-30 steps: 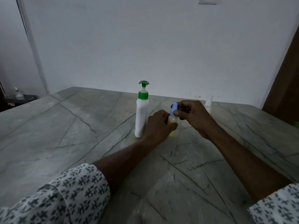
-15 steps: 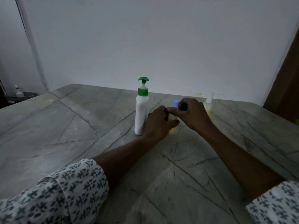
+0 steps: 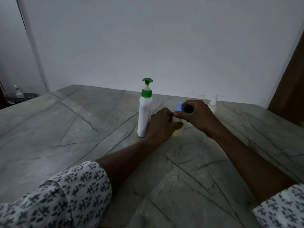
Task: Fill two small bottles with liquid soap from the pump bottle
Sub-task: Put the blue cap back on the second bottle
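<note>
A white pump bottle [image 3: 144,116] with a green pump head stands upright on the grey stone table [image 3: 65,129]. Just right of it my left hand [image 3: 162,125] grips a small bottle [image 3: 176,133] holding yellowish liquid, mostly hidden by the fingers. My right hand [image 3: 195,115] pinches the blue cap [image 3: 178,106] on top of that bottle. A second small bottle [image 3: 213,104] with a white cap stands behind my right hand, partly hidden by it.
The table meets a white wall at the back. A brown door or panel [image 3: 291,76] stands at the far right. A small dark stand with a little bottle [image 3: 18,93] sits beyond the table's left edge.
My right hand has lowered the blue cap onto the small bottle held by my left hand. The view has shifted slightly; the pump bottle has not moved.
</note>
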The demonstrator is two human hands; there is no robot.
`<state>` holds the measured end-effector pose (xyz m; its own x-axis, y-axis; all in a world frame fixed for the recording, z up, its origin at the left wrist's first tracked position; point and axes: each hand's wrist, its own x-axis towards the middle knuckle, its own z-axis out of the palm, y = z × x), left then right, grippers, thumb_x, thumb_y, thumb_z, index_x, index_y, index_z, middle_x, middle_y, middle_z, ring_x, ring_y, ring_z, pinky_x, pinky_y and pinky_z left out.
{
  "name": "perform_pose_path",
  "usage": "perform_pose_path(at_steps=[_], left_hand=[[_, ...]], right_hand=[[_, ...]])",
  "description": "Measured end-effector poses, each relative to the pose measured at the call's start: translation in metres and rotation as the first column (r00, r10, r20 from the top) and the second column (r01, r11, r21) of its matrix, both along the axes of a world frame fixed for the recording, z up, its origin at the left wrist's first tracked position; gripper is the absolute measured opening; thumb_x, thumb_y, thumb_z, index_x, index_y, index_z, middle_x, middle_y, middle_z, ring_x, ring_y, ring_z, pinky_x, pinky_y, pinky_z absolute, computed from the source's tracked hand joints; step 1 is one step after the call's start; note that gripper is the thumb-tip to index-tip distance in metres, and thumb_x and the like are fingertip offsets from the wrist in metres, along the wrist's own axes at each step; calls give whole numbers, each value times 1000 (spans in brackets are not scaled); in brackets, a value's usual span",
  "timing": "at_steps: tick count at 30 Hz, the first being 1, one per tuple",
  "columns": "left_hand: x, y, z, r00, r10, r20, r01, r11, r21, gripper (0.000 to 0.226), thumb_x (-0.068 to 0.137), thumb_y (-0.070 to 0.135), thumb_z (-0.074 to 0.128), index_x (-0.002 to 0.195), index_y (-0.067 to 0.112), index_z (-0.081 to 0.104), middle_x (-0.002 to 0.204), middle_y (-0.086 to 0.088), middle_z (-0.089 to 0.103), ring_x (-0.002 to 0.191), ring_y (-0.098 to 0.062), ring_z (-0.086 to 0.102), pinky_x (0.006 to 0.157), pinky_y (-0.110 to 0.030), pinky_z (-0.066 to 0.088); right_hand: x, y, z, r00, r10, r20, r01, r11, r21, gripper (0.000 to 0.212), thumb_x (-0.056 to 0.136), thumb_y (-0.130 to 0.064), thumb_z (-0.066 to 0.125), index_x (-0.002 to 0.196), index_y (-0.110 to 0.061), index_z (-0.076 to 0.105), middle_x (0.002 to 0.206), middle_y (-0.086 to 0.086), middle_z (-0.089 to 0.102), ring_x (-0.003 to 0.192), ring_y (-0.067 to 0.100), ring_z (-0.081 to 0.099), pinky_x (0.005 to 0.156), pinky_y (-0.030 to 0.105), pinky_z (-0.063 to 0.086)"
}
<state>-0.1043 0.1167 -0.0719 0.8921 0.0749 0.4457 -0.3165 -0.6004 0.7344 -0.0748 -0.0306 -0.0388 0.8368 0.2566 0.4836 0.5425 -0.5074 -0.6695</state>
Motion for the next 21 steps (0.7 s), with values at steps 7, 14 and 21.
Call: perform_pose_path(at_steps=[7, 14, 21], left_hand=[[2, 1, -2, 1000, -9, -10, 9, 1000, 0, 35, 78, 36, 82, 85, 22, 51, 78, 9, 57, 66, -5, 50, 56, -18, 35], [1, 1, -1, 1000, -13, -10, 13, 1000, -10, 34, 77, 35, 82, 80, 23, 50, 74, 10, 55, 63, -3, 50, 54, -20, 34], [2, 1, -3, 1000, -12, -14, 11, 1000, -28, 35, 77, 35, 83, 84, 22, 52, 78, 9, 58, 65, -3, 50, 56, -20, 36]], right_hand=[[-4, -10, 7, 998, 59, -26, -58, 998, 26, 15, 88, -24, 69, 102, -17, 72, 94, 2, 71, 87, 19, 64, 84, 43, 54], [-5, -5, 0, 1000, -2, 15, 3, 1000, -18, 30, 75, -33, 82, 81, -10, 63, 77, 5, 63, 68, 16, 54, 64, 33, 43], [-4, -5, -1, 1000, 13, 9, -13, 999, -50, 11, 82, -11, 66, 92, -9, 72, 92, 10, 71, 92, 28, 65, 81, 42, 52]])
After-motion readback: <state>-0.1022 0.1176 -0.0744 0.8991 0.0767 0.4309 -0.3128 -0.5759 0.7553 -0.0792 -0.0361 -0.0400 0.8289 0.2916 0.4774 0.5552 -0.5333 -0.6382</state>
